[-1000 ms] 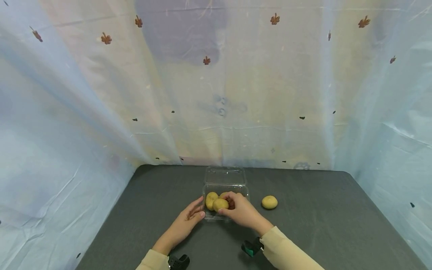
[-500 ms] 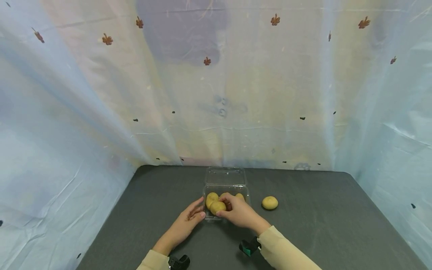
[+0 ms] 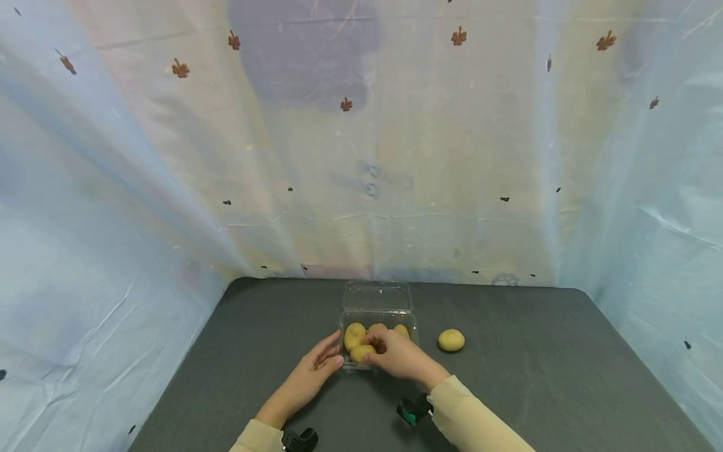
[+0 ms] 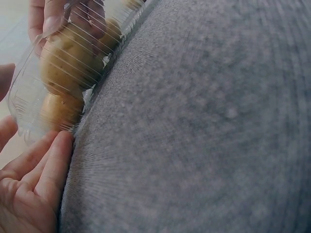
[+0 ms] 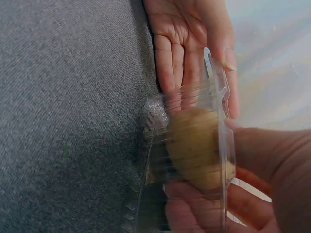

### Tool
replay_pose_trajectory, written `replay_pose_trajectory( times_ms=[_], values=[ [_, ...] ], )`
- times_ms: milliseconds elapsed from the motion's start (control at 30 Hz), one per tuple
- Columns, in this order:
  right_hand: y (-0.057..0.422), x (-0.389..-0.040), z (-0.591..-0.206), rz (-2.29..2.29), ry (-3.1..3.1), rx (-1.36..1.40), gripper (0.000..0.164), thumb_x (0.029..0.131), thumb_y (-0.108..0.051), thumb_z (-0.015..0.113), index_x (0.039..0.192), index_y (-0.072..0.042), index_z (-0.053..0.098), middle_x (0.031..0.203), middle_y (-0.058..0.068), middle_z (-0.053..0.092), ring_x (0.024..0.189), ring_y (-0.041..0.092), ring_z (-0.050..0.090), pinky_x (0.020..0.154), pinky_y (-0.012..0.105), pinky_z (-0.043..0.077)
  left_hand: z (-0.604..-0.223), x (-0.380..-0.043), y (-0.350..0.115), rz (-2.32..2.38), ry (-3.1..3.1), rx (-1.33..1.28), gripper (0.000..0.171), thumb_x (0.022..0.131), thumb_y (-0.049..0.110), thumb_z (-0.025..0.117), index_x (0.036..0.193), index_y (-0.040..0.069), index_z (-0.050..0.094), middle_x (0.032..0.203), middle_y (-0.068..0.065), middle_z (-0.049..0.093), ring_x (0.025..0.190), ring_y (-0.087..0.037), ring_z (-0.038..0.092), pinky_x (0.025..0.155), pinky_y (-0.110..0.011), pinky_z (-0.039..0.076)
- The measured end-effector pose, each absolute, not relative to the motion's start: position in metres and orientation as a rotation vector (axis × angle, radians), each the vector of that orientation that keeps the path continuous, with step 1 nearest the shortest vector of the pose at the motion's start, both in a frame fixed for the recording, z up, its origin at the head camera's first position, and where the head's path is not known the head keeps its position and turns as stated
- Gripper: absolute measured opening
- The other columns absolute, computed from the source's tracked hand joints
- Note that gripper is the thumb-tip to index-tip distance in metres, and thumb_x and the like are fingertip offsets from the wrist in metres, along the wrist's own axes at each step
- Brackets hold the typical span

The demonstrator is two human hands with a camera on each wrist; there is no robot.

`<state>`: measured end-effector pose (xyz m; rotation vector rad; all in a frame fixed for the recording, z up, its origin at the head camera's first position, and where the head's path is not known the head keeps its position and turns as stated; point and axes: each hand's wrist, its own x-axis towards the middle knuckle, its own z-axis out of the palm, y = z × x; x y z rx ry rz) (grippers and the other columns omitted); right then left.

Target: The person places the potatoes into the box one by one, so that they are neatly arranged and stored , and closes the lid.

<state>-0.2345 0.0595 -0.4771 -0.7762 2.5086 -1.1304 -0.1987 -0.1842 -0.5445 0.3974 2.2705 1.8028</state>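
A clear plastic clamshell container point(image 3: 414, 326) sits on the dark table with its lid point(image 3: 377, 298) tipped back. My right hand point(image 3: 402, 359) reaches inside and holds a potato point(image 5: 194, 145) low at the front left, thumb on one side and fingers on the other. Other potatoes lie in the container: one at the left point(image 3: 354, 334), one at the back partly covered by my fingers, and one at the right point(image 3: 401, 329). My left hand point(image 3: 307, 376) is at the container's left side, its extended fingers point(image 4: 59, 155) against the wall near the bottom.
One loose potato point(image 3: 451, 340) lies on the table point(image 3: 525, 376) to the right of the container. A pale patterned curtain point(image 3: 440, 163) hangs behind the table and along both sides. Each wrist wears a black strap.
My right hand has moved the held potato slightly left, toward the front and lower into the container, and more of the right potato shows. My left hand stays in place.
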Motion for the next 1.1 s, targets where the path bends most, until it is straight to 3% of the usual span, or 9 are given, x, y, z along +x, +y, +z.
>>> replay_pose_trajectory(
  times_ms=[300,433,567,767,1100],
  values=[
    [0.058,-0.229,-0.479,-1.069,2.641,-0.722,0.029,0.090,-0.030,0.071,0.112,-0.012,0.069,0.101,-0.004,0.066,0.092,0.015,0.063,0.076,0.036,0.053,-0.543,-0.198,-0.183,1.796,2.273,0.386,0.059,0.101,0.034,0.052,0.154,0.025,0.026,0.149,-0.015,0.038,0.135,-0.030,0.039,0.106,-0.049,0.036],
    [0.056,-0.227,-0.479,-1.030,2.741,-0.643,0.018,0.087,-0.032,0.074,0.089,-0.015,0.068,0.074,-0.007,0.061,0.063,0.010,0.056,0.055,0.029,0.047,-0.543,-0.198,-0.183,1.790,2.272,0.373,0.059,0.101,0.035,0.052,0.154,0.027,0.027,0.149,-0.015,0.038,0.135,-0.030,0.039,0.106,-0.049,0.036],
    [0.054,-0.223,-0.479,-1.013,2.809,-0.558,0.036,0.085,-0.033,0.075,0.063,-0.018,0.051,0.050,-0.009,0.038,0.043,0.008,0.034,0.041,0.025,0.028,-0.542,-0.197,-0.183,1.789,2.267,0.375,0.059,0.101,0.035,0.052,0.154,0.027,0.026,0.150,-0.015,0.037,0.135,-0.030,0.038,0.106,-0.049,0.036],
    [0.049,-0.221,-0.478,-0.955,2.866,-0.481,0.055,0.084,-0.037,0.076,0.048,-0.021,0.037,0.041,-0.012,0.023,0.037,0.007,0.022,0.038,0.023,0.018,-0.543,-0.197,-0.183,1.790,2.264,0.382,0.059,0.101,0.034,0.052,0.154,0.026,0.025,0.150,-0.015,0.037,0.136,-0.030,0.038,0.107,-0.049,0.036],
    [0.041,-0.222,-0.483,-0.995,2.903,-0.460,0.056,0.080,-0.043,0.078,0.046,-0.021,0.039,0.039,-0.013,0.024,0.036,0.005,0.022,0.037,0.022,0.019,-0.542,-0.198,-0.184,1.803,2.257,0.393,0.060,0.102,0.034,0.052,0.154,0.024,0.025,0.149,-0.016,0.038,0.135,-0.031,0.039,0.106,-0.049,0.036]
  ],
)
